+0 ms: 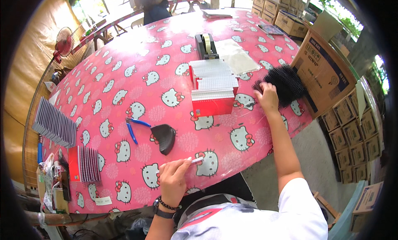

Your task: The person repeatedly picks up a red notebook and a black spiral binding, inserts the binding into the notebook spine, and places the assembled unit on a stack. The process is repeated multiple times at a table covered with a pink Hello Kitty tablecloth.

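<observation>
Left hand [173, 178]: pinching small white stick [197, 160] | right hand [268, 97]: fingers curled at black coil pile's [287, 83] left edge, grip unclear | pile: on pink surface [226, 161], beside cardboard box [325, 72] | technique: probably best to separate coils gently, avoiding snags

red fan [64, 40], left | stacked cartons [352, 147], right | tan sheet [36, 45], left

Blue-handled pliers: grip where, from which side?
Likely both blue handles, from above on the near-right side. The pliers lie flat: handles spread toward the person and rightward, head at the far left. A black curved piece lies close to the handle ends, so coming straight down should beat sliding in. The left hand is nearest but holds a white stick.
</observation>
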`<state>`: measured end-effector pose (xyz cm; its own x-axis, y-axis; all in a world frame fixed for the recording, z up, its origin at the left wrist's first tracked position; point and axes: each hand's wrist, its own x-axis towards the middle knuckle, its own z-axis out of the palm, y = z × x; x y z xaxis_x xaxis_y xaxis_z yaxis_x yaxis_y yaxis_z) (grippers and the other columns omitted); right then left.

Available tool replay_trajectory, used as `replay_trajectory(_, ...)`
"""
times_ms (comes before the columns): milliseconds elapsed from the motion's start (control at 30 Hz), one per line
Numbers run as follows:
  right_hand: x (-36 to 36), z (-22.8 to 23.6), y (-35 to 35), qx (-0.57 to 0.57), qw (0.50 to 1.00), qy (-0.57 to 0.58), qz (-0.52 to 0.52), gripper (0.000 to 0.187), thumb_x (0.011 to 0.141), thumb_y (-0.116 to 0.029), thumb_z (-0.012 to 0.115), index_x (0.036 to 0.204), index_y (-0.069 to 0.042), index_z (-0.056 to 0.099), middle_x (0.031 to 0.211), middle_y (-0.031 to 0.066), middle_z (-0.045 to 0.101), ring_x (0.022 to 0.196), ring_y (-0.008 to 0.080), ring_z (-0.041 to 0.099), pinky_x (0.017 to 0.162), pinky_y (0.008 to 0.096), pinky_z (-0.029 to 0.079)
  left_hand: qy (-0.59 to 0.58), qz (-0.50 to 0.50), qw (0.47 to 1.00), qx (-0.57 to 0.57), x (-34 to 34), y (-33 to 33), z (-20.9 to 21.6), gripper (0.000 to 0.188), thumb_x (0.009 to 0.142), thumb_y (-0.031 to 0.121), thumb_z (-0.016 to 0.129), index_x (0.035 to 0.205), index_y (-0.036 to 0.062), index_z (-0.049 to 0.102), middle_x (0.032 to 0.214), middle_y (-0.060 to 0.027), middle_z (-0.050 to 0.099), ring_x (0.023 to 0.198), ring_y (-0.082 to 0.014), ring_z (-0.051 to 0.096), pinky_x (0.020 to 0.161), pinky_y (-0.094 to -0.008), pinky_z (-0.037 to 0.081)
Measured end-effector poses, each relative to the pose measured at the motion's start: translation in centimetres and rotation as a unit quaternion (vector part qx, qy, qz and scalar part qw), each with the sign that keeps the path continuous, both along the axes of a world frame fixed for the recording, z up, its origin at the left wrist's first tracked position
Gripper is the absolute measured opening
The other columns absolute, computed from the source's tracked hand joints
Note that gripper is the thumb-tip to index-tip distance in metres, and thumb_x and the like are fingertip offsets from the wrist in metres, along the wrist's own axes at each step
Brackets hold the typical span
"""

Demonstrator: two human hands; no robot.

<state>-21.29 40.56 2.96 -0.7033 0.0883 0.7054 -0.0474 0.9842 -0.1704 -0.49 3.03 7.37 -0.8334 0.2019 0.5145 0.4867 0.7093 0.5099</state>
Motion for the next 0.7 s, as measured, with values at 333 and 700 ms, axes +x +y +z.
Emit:
replay_trajectory(333, -1.5, -0.7, 1.9, -0.035, 0.991, -0.125, 0.008, 0.016, 0.082, -0.018, 0.069, 0.085, -0.002, 0.066, 0.090, 0.0160, 0.063, 0.089, 0.0345, 0.060, 0.079, 0.0433, 0.049, 0.039, 0.093, 0.995, -0.007, 0.7, -2.2, -1.4, 0.043, 0.071, -0.005, 0.064, 0.110, 0.0109, 0.070, 0.100, -0.0041, 0.063, 0.087, -0.0217, 0.057, 0.079, -0.0339, 0.040)
replay_trajectory(700, 5.0, 7.5, -4.5, -0.112, 0.978, -0.007, 0.175, 0.019, 0.095, -0.006, 0.053, 0.113, -0.003, 0.059, 0.096, 0.0134, 0.063, 0.083, 0.0272, 0.063, 0.075, 0.0341, 0.050, 0.075, 0.080, 0.994, -0.001, 0.0, -2.0, -1.7, 0.034, 0.072, 0.001, 0.070, 0.104, 0.0111, 0.071, 0.092, -0.0022, 0.062, 0.086, -0.0200, 0.057, 0.075, -0.0335, 0.039)
